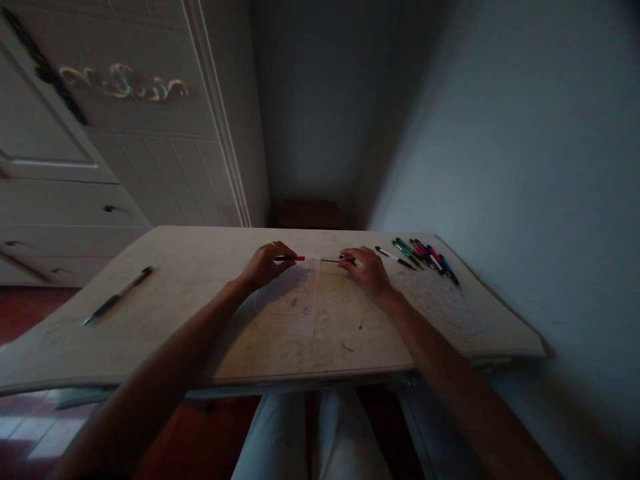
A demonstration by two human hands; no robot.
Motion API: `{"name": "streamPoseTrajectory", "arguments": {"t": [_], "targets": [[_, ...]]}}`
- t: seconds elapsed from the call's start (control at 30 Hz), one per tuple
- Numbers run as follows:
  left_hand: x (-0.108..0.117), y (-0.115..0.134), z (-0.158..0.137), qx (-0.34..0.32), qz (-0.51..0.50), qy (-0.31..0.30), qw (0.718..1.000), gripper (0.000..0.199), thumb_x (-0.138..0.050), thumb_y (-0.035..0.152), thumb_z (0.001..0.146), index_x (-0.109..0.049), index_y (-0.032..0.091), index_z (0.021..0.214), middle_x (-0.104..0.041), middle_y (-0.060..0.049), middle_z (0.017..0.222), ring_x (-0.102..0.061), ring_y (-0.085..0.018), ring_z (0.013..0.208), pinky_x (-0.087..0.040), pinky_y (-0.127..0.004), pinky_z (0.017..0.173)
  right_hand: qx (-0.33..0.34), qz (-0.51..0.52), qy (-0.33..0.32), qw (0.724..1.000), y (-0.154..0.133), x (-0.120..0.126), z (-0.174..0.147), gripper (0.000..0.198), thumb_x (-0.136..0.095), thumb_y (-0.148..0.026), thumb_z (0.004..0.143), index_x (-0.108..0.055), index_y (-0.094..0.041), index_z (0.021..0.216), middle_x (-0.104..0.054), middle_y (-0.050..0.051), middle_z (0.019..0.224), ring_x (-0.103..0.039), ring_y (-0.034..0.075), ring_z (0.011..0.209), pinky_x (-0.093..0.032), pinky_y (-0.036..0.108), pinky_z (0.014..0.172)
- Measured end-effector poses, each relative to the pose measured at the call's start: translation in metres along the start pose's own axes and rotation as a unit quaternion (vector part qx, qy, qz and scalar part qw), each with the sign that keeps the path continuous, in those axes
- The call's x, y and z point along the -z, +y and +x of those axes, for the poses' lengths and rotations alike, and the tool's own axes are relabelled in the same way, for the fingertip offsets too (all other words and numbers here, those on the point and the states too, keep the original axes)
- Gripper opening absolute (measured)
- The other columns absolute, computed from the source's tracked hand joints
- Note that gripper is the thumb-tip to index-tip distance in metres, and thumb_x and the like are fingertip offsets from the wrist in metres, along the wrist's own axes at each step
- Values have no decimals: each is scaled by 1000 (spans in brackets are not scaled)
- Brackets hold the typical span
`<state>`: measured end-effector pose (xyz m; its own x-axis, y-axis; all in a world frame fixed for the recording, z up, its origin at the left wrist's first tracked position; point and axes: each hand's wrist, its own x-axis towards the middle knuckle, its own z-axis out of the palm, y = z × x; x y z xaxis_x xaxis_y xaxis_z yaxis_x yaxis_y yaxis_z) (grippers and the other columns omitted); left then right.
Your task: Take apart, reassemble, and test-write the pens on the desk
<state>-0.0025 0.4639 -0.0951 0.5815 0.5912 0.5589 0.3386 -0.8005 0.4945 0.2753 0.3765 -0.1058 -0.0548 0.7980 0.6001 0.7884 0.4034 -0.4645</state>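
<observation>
My left hand (pixel 265 267) is closed on a dark pen barrel with a pink end (pixel 300 258), which points to the right. Opposite it, my right hand (pixel 369 268) pinches a thin dark stick like a pen refill (pixel 329 261), whose free end points left. A small gap separates the barrel from the stick. Below both lies a sheet of paper (pixel 295 310) with scribbled marks, partly under my left hand and forearm. A white and black pen (pixel 395 258) rests just right of my right hand.
On the pale table (pixel 180 267), a silver and black pen (pixel 119 295) lies at the left. Several coloured pens (pixel 427 255) are grouped at the back right, beside a second written sheet (pixel 445 307). Small dark bits (pixel 348 348) lie near the front edge. A wall (pixel 525 167) borders the right side.
</observation>
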Motion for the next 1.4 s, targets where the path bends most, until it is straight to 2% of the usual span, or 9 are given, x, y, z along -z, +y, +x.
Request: {"name": "streamPoseTrajectory", "arguments": {"t": [0.5, 0.67, 0.97, 1.2, 1.4], "targets": [[-5, 3, 1, -14, 14, -30, 999, 13, -69, 30, 84, -75, 21, 92, -75, -5, 90, -68, -19, 84, -53, -33, 81, 5, 3, -23, 1000, -4, -4, -2, 21, -76, -22, 81, -73, -23, 102, -76, 5, 86, -66, 24, 84, -49, 40, 83], [-8, 3, 1, -43, 8, -38, 998, 12, -69, 27, 84, -76, 21, 92, -75, -6, 89, -68, -19, 84, -53, -33, 80, 7, 2, -29, 1000, -6, -3, -2, 21, -75, -23, 82, -73, -23, 102, -75, 6, 86, -66, 24, 85, -49, 40, 83], [-10, 15, 1, -46, 22, -37, 998, 10, -71, 23, 84, -76, 21, 93, -75, -5, 88, -68, -18, 81, -52, -32, 78, 14, 16, -28, 999, -10, -4, -2, 19, -74, -27, 83, -75, -24, 102, -75, 6, 86, -66, 24, 85, -49, 39, 83], [-20, 22, 0, -91, 22, -24, 995, 8, -69, 22, 87, -74, 20, 92, -75, -3, 86, -67, -17, 79, -51, -30, 76, 56, 30, -15, 998, -11, -11, -3, 19, -74, -33, 84, -75, -23, 99, -76, 6, 86, -66, 22, 81, -50, 36, 79], [-23, 21, -1, -120, 31, -2, 992, 9, -67, 23, 88, -74, 19, 92, -74, -4, 84, -66, -17, 78, -49, -31, 75, 74, 10, -1, 997, -9, -12, -1, 15, -74, -36, 83, -76, -23, 89, -76, 5, 85, -67, 21, 77, -49, 35, 77]]}}
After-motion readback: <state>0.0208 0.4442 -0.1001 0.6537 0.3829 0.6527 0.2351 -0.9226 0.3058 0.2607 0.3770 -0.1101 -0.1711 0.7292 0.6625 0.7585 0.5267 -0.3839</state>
